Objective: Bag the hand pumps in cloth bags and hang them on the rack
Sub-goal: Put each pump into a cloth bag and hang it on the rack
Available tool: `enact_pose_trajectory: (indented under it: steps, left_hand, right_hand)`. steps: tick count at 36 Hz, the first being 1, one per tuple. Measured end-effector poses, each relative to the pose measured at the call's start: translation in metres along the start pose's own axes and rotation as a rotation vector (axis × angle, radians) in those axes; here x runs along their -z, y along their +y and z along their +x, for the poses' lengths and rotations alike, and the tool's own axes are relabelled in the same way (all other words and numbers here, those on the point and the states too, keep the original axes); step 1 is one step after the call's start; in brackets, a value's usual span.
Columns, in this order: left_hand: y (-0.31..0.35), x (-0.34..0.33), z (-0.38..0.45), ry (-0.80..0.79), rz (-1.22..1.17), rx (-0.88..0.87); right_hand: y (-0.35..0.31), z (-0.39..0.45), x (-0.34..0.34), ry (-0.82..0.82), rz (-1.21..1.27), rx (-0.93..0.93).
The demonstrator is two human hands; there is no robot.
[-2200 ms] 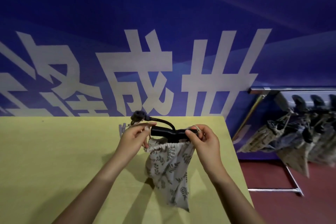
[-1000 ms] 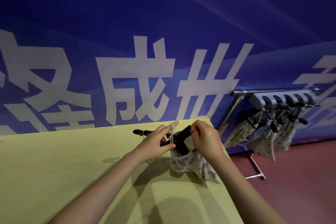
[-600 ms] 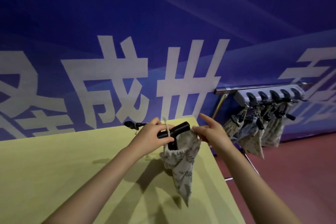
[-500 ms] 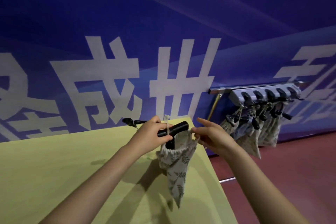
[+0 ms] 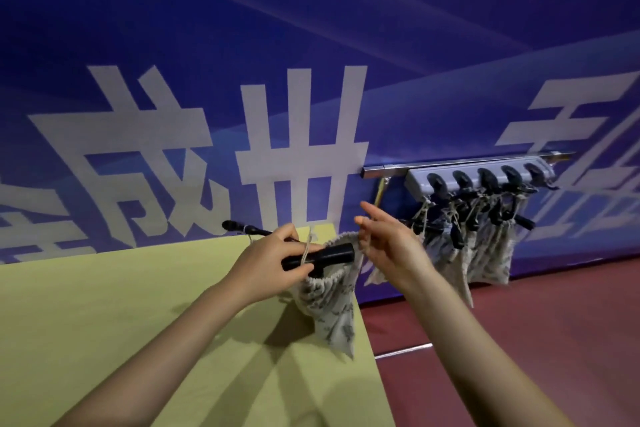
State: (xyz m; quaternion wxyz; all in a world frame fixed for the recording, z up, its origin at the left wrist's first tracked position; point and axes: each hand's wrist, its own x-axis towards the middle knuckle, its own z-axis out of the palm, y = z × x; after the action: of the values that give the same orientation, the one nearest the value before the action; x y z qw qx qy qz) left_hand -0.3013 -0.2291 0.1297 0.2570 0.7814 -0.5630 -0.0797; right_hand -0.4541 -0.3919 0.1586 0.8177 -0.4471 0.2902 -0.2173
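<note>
A leaf-print cloth bag [image 5: 329, 308] hangs above the right end of the yellow table [image 5: 104, 305], with a black hand pump's T-handle [image 5: 332, 255] sticking out of its gathered mouth. My left hand [image 5: 273, 262] grips that handle together with a pale drawstring. My right hand [image 5: 388, 243] pinches the bag's rim or cord just right of the handle, two fingers pointing up. The pump's black hose end [image 5: 239, 227] pokes out behind my left hand. A grey rack [image 5: 478, 173] to the right carries several bagged pumps [image 5: 485, 246].
The rack hangs from a metal rail [image 5: 450, 163] on a stand against the blue banner wall [image 5: 311, 45]. Red floor [image 5: 554, 322] lies right of the table's edge. A stand foot bar [image 5: 405, 350] crosses the floor by the table corner.
The bag was lifted off the table and its mouth drawn tighter round the pump. My view turned right, bringing the whole rack into sight. My right hand shifted to the bag's right rim.
</note>
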Motion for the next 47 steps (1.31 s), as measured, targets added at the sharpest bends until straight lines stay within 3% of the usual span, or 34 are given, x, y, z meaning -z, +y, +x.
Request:
enact_pose_trajectory:
  steps: [4,11,19,25,31,37,41,47]
  left_hand:
    - [0.015,-0.020,0.003,0.129,-0.051,0.048]
    - [0.030,-0.018,0.021,0.279,-0.231,0.113]
    - [0.021,-0.004,0.021,0.284,-0.419,0.211]
    - [0.012,0.003,0.017,0.239,-0.468,0.179]
    - [-0.007,0.002,0.014,0.338,-0.598,0.202]
    - [-0.025,0.010,0.008,0.349,-1.096,0.306]
    - [-0.043,0.014,0.007,0.253,-1.175,0.302]
    - [-0.055,0.015,0.004,0.194,-1.253,0.287]
  right_hand:
    - [0.011,0.003,-0.001,0.058,-0.664,0.281]
    - [0.005,-0.003,-0.014,0.002,-1.094,0.515]
    - [0.006,-0.006,-0.028,-0.040,-0.837,0.375]
    - [0.014,0.000,-0.045,0.038,-1.051,0.456]
    - [0.029,0.013,-0.071,-0.003,-1.344,0.569]
    - [0.060,0.012,-0.090,-0.007,-1.124,0.514]
    - [0.073,0.015,-0.105,0.003,-1.037,0.498]
    - [0.080,0.024,-0.120,0.034,-1.102,0.518]
